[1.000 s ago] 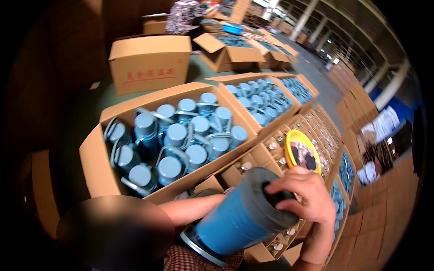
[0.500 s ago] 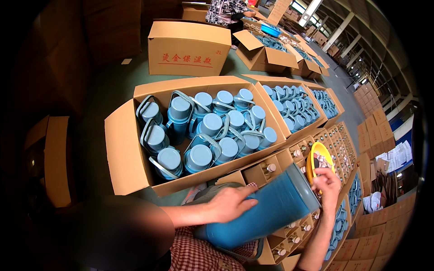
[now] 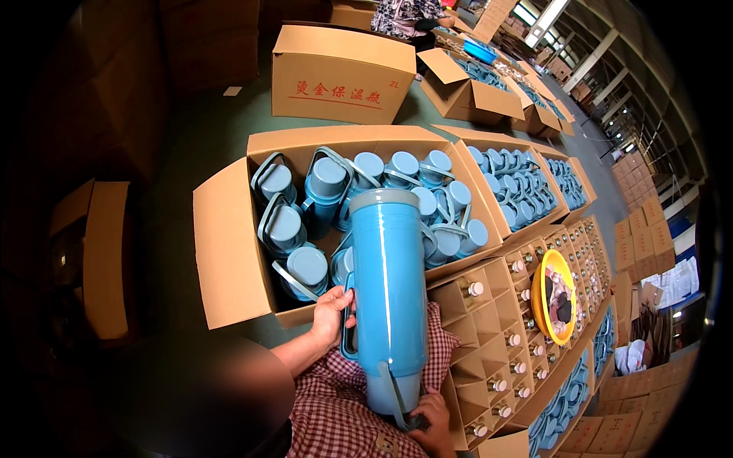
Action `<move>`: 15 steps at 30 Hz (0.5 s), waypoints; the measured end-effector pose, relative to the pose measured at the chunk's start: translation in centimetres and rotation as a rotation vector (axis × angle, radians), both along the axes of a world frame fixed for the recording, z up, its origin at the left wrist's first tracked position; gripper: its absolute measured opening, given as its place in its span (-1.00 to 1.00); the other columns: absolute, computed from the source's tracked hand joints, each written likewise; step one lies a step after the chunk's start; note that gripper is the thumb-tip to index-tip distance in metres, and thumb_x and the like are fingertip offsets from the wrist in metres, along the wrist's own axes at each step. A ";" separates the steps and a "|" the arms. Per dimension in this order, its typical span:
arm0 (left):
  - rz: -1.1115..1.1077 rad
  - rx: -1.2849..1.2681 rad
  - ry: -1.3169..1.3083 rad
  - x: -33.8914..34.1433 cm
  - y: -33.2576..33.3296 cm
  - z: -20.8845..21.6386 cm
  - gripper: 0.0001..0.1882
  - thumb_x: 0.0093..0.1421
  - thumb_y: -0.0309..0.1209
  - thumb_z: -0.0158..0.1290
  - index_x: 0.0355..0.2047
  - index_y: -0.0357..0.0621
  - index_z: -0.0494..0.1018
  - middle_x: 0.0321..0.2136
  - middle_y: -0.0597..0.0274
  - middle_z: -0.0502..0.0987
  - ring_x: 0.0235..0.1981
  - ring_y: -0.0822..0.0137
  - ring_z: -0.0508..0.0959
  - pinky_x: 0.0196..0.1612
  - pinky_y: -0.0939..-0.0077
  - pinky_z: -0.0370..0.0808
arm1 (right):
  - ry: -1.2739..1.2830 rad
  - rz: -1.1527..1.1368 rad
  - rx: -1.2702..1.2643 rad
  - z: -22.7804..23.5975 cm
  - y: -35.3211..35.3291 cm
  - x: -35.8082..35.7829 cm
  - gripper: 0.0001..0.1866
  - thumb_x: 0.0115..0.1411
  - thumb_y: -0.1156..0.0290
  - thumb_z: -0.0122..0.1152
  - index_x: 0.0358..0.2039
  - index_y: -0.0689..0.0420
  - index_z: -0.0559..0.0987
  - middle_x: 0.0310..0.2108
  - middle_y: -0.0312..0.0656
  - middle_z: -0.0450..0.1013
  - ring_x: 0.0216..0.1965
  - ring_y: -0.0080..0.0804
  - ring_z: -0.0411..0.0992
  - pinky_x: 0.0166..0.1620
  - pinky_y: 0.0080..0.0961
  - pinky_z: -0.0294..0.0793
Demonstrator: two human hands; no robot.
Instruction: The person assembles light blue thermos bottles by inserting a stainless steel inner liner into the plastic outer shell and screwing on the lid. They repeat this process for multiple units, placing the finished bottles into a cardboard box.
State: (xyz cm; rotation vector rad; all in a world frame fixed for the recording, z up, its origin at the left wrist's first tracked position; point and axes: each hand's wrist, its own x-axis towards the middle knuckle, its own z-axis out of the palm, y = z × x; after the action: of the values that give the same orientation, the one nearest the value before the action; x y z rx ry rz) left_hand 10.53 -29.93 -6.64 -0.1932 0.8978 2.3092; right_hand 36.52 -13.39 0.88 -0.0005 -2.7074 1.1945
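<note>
A blue thermos flask (image 3: 389,282) stands upside down over my lap, its grey base toward the top and its cup-shaped lid (image 3: 393,393) at the bottom. My left hand (image 3: 330,317) is closed round the flask's side handle. Down beside the lid, my right hand (image 3: 434,424) grips the flask's low end near the swing handle; its fingers are partly hidden. Behind the flask, an open carton (image 3: 229,267) holds several more blue flasks (image 3: 308,267) with lids up.
To the right, a divided carton (image 3: 477,328) holds glass flask liners with pale caps. A yellow bowl (image 3: 540,305) of small pieces rests on it. More cartons of blue flasks (image 3: 513,191) stand beyond. Another person (image 3: 408,19) is at the far side. A closed-looking carton (image 3: 343,72) stands behind.
The flask has swung from slanting rightward to nearly upright, base up. My left hand moved from its body to the side handle; my right hand went from the base down to the lid end.
</note>
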 end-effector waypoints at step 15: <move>0.194 0.021 -0.517 -10.8 2.6 0.9 -0.72 0.34 -0.30 -0.31 -0.11 -0.15 0.32 -0.36 0.13 0.47 -0.45 0.21 0.51 -0.40 0.35 0.60 | 0.316 -0.035 0.494 10.2 -4.0 -31.5 -0.76 0.10 0.26 0.22 -0.49 0.14 0.42 -0.64 -0.09 0.43 -0.54 -0.09 0.45 -0.50 -0.22 0.40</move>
State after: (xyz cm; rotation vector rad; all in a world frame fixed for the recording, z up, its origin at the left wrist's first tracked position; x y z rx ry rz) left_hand -0.25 -27.33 -5.78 -0.8558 0.6075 2.2721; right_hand 5.03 -17.39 11.07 0.1885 -2.6207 0.4431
